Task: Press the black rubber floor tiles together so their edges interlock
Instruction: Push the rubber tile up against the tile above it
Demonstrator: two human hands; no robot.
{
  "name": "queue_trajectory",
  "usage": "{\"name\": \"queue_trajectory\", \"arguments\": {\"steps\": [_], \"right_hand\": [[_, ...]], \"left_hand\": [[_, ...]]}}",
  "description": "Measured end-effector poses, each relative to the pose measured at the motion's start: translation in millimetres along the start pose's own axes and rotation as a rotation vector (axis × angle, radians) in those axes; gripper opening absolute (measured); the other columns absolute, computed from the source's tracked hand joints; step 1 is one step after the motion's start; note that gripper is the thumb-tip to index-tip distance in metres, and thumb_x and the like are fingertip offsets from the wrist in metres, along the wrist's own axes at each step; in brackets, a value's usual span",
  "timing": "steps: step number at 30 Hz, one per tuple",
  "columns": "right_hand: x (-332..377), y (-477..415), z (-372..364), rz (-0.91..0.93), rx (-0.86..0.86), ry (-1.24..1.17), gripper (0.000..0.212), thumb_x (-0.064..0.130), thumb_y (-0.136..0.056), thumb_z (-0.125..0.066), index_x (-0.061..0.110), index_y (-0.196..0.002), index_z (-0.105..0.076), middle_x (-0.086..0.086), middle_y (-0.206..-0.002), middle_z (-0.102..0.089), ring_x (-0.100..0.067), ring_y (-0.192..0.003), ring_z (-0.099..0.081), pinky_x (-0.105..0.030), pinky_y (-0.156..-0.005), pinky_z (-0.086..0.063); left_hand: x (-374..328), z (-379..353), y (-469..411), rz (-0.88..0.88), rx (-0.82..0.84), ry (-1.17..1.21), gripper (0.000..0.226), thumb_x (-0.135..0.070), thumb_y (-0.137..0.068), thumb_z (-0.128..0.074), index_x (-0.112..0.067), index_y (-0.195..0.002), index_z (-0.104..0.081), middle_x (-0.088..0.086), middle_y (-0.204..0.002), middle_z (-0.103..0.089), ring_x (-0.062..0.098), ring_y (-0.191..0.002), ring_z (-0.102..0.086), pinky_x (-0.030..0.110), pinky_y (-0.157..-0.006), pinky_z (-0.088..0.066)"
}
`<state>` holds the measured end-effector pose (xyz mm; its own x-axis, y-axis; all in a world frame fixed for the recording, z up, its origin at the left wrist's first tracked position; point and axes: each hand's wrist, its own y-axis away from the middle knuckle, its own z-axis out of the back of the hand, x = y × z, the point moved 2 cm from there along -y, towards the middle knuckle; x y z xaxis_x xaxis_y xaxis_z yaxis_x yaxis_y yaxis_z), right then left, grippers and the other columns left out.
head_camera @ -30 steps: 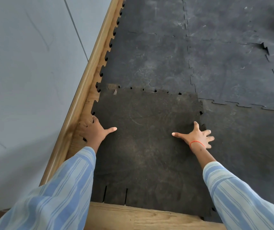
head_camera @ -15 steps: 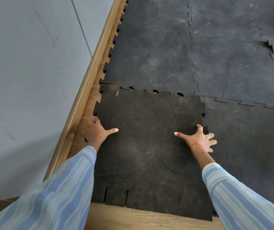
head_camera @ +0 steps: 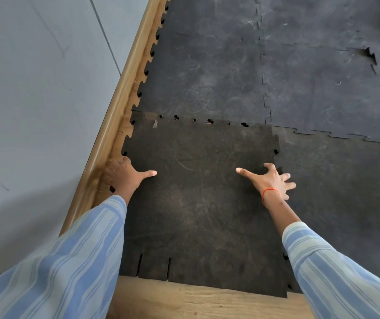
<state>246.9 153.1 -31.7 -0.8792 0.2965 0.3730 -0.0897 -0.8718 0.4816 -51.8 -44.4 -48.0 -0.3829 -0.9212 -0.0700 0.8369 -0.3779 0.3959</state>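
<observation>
A grey wall (head_camera: 34, 111) is seen at the far left, and a wooden skirting (head_camera: 115, 107) runs along its foot. Just beside the skirting the left hand (head_camera: 124, 176) is laid on the left edge of the loose black tile (head_camera: 198, 203). Its thumb is stretched out flat over the tile, while its fingers (head_camera: 115, 163) are curled down at the toothed edge, touching the wood; whether the edge is gripped cannot be told. The loose tile lies in the middle, on the wooden floor (head_camera: 207, 302), whose bare strip is seen at the near side. Along the far edge of this tile small dark gaps (head_camera: 209, 121) are left against the laid tiles (head_camera: 207, 72), so the teeth are not fully seated there. On the right edge of the tile the right hand (head_camera: 269, 180) is pressed flat, with its fingers (head_camera: 288, 176) spread wide across the seam onto the neighbouring tile (head_camera: 345, 192). An orange band (head_camera: 268, 192) is worn at this wrist. Striped blue sleeves (head_camera: 69, 261) cover both arms
</observation>
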Motion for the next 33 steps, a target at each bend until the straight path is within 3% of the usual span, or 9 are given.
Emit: {"name": "queue_trajectory", "arguments": {"steps": [6,10,13,16,19,22,27,33], "right_hand": [[-1,3,-5,0.0,-0.002,0.016,0.1,0.078,-0.051,-0.073,0.036,-0.137,-0.044,-0.017,-0.155,-0.016,-0.041,-0.14,-0.013,-0.059,-0.102,-0.03],[-3,3,-7,0.015,0.007,0.044,0.1,0.079,-0.054,-0.071,0.036,-0.139,-0.042,-0.018,-0.157,-0.013,-0.043,-0.141,-0.012,-0.058,-0.104,-0.028],[-6,6,-12,0.046,0.004,0.139,0.104,0.081,-0.057,-0.067,0.034,-0.144,-0.035,-0.02,-0.159,-0.009,-0.043,-0.142,-0.011,-0.059,-0.107,-0.024],[3,2,-20,0.119,0.005,0.254,0.12,0.083,-0.057,-0.063,0.029,-0.153,-0.015,-0.021,-0.16,0.004,-0.042,-0.146,0.004,-0.065,-0.112,-0.011],[16,-9,-23,0.119,0.042,0.29,0.135,0.083,-0.053,-0.066,0.023,-0.155,-0.001,-0.02,-0.161,0.007,-0.041,-0.147,0.01,-0.068,-0.111,-0.005],[20,-14,-22,0.094,0.019,0.293,0.134,0.078,-0.053,-0.072,0.022,-0.155,-0.006,-0.017,-0.161,-0.002,-0.041,-0.147,0.001,-0.066,-0.11,-0.014],[24,-22,-11,0.082,-0.023,0.213,0.113,0.073,-0.054,-0.076,0.029,-0.147,-0.03,-0.01,-0.151,-0.029,-0.04,-0.139,-0.017,-0.062,-0.101,-0.029],[21,-28,-7,0.086,0.004,0.194,0.108,0.073,-0.055,-0.075,0.032,-0.146,-0.032,-0.007,-0.152,-0.028,-0.038,-0.138,-0.018,-0.06,-0.1,-0.031]], "left_hand": [[2,0,-11,-0.01,-0.01,-0.104,0.111,-0.085,-0.062,-0.054,-0.014,-0.145,-0.038,0.017,-0.14,-0.047,0.036,-0.124,-0.051,0.04,-0.092,-0.048],[-3,2,-16,-0.005,0.052,-0.095,0.116,-0.083,-0.062,-0.058,-0.011,-0.148,-0.032,0.017,-0.147,-0.042,0.037,-0.132,-0.046,0.044,-0.1,-0.045],[-19,1,-10,0.056,0.109,-0.022,0.128,-0.077,-0.062,-0.065,-0.009,-0.155,-0.009,0.021,-0.159,-0.017,0.044,-0.144,-0.023,0.058,-0.111,-0.032],[-56,0,-8,-0.11,0.127,-0.009,0.131,-0.067,-0.065,-0.072,-0.018,-0.155,0.011,0.015,-0.162,0.016,0.046,-0.147,0.008,0.068,-0.112,-0.012],[-82,-6,-8,-0.165,0.304,0.033,0.134,-0.063,-0.064,-0.076,-0.026,-0.153,0.017,0.008,-0.159,0.03,0.043,-0.146,0.02,0.072,-0.109,-0.005],[-80,-13,-10,-0.131,0.359,0.044,0.135,-0.062,-0.063,-0.077,-0.029,-0.153,0.018,0.006,-0.157,0.034,0.042,-0.145,0.023,0.073,-0.11,-0.006],[-79,-10,-11,-0.14,0.361,0.032,0.135,-0.061,-0.063,-0.078,-0.028,-0.153,0.017,0.005,-0.158,0.033,0.042,-0.145,0.022,0.073,-0.11,-0.007],[-83,-7,-16,-0.135,0.371,0.029,0.135,-0.06,-0.062,-0.079,-0.029,-0.153,0.017,0.005,-0.158,0.033,0.043,-0.145,0.022,0.074,-0.109,-0.008]]}}
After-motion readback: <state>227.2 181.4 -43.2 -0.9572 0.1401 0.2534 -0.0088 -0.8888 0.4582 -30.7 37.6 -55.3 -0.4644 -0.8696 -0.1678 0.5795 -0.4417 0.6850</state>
